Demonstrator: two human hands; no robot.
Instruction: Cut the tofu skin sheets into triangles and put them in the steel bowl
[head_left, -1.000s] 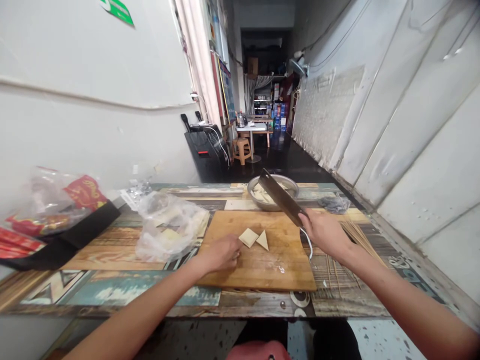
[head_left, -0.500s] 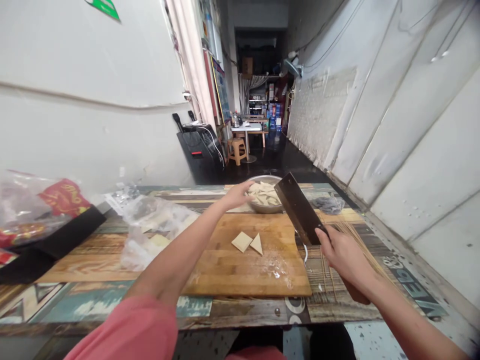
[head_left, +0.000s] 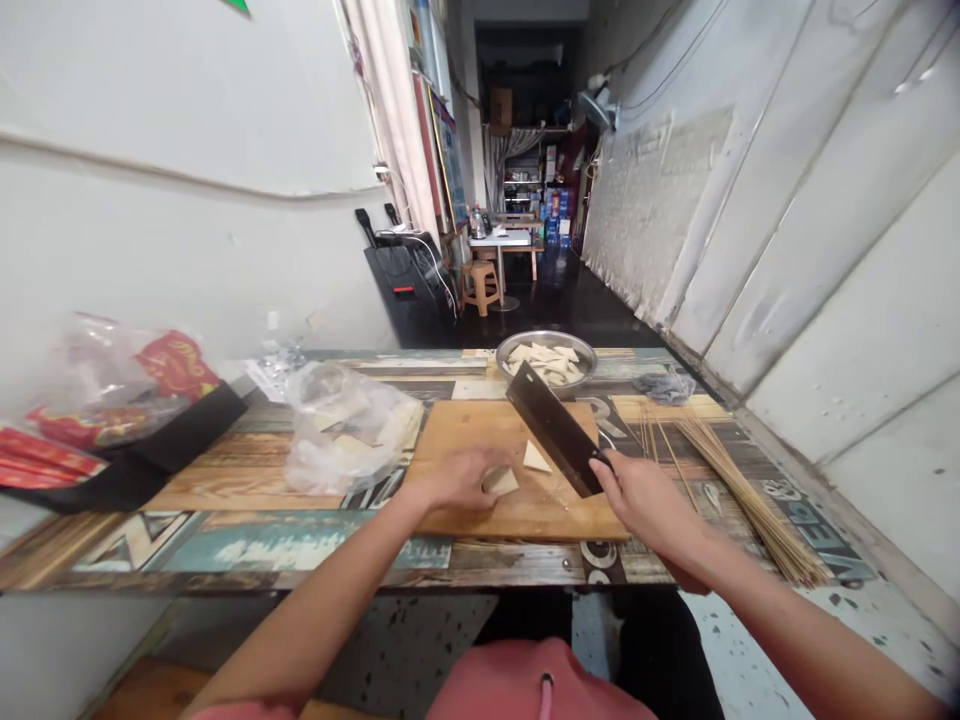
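Note:
My right hand [head_left: 649, 500] grips the handle of a dark, broad-bladed cleaver [head_left: 556, 430]. Its blade slants up to the left above the right part of a wooden cutting board [head_left: 454, 425]. My left hand [head_left: 466, 480] is on the board, slightly blurred, with curled fingers and thumb at the left side of a pale tofu square [head_left: 501, 482]; part of the square is hidden by the fingers. Just beyond it lies a pale tofu triangle [head_left: 536, 457], close to the blade. A metal bowl [head_left: 589, 372] behind the board holds several cut pieces.
Left of the board is a clear plastic bag [head_left: 330, 465] with pale slices in it. A black tray [head_left: 187, 430] with red packets stands farther left. Thin wooden skewers [head_left: 757, 500] and a grey cloth [head_left: 665, 387] are on the right of the table.
My left hand has come back from the bowl to the tofu square on the board. The cleaver stays in my right hand, its blade now more over the board. The view has shifted.

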